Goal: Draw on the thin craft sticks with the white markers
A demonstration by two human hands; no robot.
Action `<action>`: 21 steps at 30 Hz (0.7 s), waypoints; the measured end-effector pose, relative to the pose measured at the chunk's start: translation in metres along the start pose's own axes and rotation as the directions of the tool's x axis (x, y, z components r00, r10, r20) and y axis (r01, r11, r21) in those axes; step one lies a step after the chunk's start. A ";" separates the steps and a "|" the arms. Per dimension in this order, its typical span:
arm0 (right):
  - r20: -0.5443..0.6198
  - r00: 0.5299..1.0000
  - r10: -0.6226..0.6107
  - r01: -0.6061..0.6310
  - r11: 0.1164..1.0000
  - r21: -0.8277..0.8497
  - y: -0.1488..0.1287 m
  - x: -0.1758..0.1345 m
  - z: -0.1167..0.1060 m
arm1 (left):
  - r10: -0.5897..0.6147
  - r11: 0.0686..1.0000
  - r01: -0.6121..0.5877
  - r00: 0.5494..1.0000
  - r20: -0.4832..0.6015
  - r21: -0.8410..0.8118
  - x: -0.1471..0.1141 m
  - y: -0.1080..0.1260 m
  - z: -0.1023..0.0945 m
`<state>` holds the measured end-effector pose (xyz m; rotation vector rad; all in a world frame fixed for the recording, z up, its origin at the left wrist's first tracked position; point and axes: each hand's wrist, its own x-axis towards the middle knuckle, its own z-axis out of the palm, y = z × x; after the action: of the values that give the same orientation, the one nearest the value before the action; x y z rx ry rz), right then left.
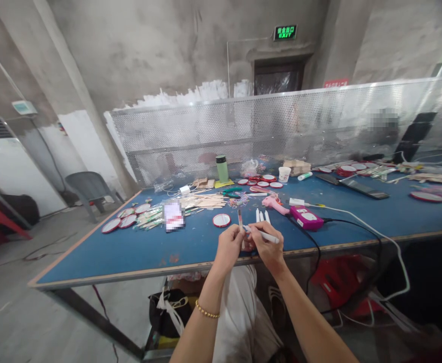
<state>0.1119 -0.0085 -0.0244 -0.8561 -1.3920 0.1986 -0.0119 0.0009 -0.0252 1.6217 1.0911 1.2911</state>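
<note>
Near the table's front edge, my left hand (228,247) is closed on a thin flat stick (240,218), which stands upright with a dark upper end. Pinched in my right hand (269,247) is a white marker pen (269,235), its tip pointing left against or close to the stick; I cannot tell whether they touch. Just beyond my right hand lie several white pens (262,216) side by side. A round red-rimmed disc (221,220) rests a little past my left hand. The lower end of the stick is hidden by my fingers.
Right of my hands are a purple box (306,218) with cables and a pink tool (275,204). Pale wooden sticks (211,200), green-handled pliers (231,192), a green bottle (222,169) and a paper cup (284,174) stand or lie farther back. A perforated metal screen (205,131) borders the table.
</note>
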 end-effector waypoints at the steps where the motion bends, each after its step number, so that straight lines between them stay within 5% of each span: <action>1: 0.003 1.000 -0.004 0.004 1.000 0.000 0.001 0.000 0.000 | 0.002 1.000 -0.002 1.000 -0.004 0.007 0.000 0.000 0.000; 21: -0.001 1.000 -0.009 0.009 1.000 -0.017 0.001 -0.001 -0.001 | -0.043 0.998 0.044 0.999 0.012 -0.053 -0.002 0.010 0.000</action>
<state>0.1128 -0.0087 -0.0253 -0.8638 -1.3976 0.1799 -0.0103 -0.0045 -0.0166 1.5553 1.0708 1.2716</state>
